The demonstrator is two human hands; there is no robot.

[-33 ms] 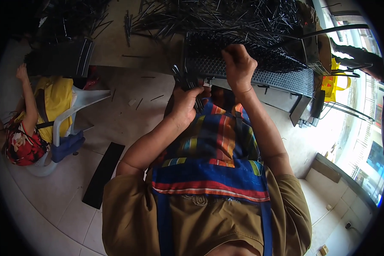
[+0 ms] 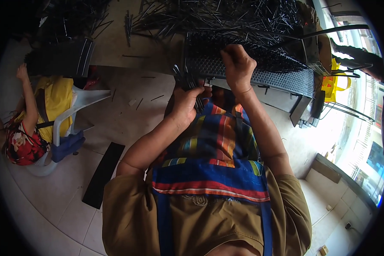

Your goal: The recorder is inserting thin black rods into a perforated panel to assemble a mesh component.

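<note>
Head view, right hand (image 2: 237,65) fisted on woven panel (image 2: 281,79)

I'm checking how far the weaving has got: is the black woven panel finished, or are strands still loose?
Unfinished. Loose black strands stick out above the woven panel, and the right hand grips it at the edge.
</note>
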